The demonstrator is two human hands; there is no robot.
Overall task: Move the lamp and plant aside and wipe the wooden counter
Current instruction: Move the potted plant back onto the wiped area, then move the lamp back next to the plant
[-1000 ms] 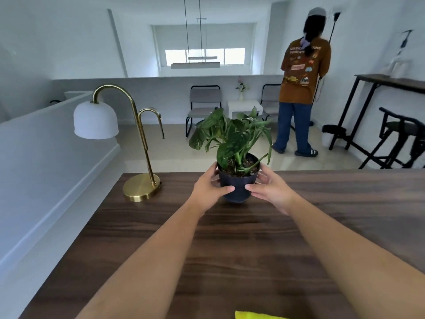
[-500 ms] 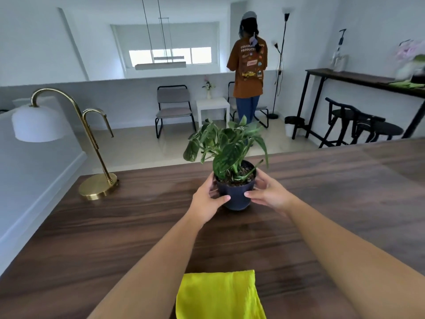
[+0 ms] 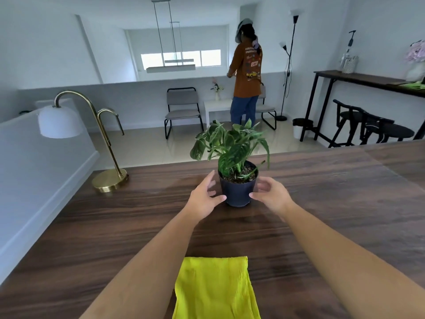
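Note:
A green leafy plant in a dark blue pot point(image 3: 237, 192) stands upright on the dark wooden counter point(image 3: 322, 215), near its far edge. My left hand point(image 3: 204, 199) is just left of the pot and my right hand point(image 3: 270, 196) just right of it; both have fingers spread and hold nothing, a small gap on each side. A brass lamp point(image 3: 108, 180) with a white dome shade point(image 3: 58, 122) stands at the counter's far left corner. A folded yellow cloth point(image 3: 215, 288) lies on the counter near me, between my forearms.
A white ledge point(image 3: 34, 180) runs along the counter's left side. Beyond the far edge the floor drops to a room with chairs, a white side table, a black bar table with stools at right, and a person point(image 3: 247, 77) standing with their back to me.
Both hands gripped the pot in the earlier frames; now they have come off it and opened. The view has shifted, bringing the yellow cloth into sight.

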